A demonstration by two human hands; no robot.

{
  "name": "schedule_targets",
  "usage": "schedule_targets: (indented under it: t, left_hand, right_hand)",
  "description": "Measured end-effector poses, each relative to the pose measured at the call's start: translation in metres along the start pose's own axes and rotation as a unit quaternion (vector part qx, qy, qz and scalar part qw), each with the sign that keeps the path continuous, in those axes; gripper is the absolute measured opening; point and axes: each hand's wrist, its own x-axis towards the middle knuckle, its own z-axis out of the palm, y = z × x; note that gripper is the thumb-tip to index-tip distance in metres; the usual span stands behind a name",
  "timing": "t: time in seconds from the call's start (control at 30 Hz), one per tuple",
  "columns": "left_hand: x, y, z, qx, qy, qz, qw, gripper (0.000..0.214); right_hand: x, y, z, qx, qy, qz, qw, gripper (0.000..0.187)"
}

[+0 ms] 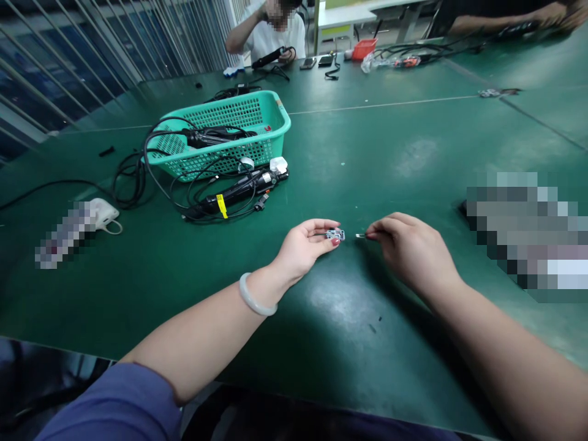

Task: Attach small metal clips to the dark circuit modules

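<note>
My left hand (307, 247) rests on the green table (376, 159) and pinches a small grey and white part (335, 234) between thumb and fingertips. A pale bangle sits on that wrist. My right hand (410, 247) lies just to the right, its fingers pinched on a tiny white piece (359, 235). The two pieces are a short gap apart, nearly touching.
A teal basket (229, 131) with black cables stands at the back left. A black electric screwdriver (241, 188) with a yellow label lies in front of it. A white mask (105, 214) lies at the left. Other people sit at the far edge, with phones and a red tray (364, 48).
</note>
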Motion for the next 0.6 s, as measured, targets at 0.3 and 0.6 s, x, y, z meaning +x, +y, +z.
schedule_targets:
  t: [0.3,0.6]
  left_hand:
    - [-0.001,-0.001,0.002,-0.014,-0.007,-0.023,1.000,0.033]
    - [-0.002,0.000,0.002,-0.030,-0.011,-0.028,0.999,0.033]
  right_hand:
    - [0.003,-0.025,0.003,0.015,0.030,-0.077,0.996,0.022]
    - [0.004,-0.026,0.006,-0.009,0.022,-0.097,0.995,0.022]
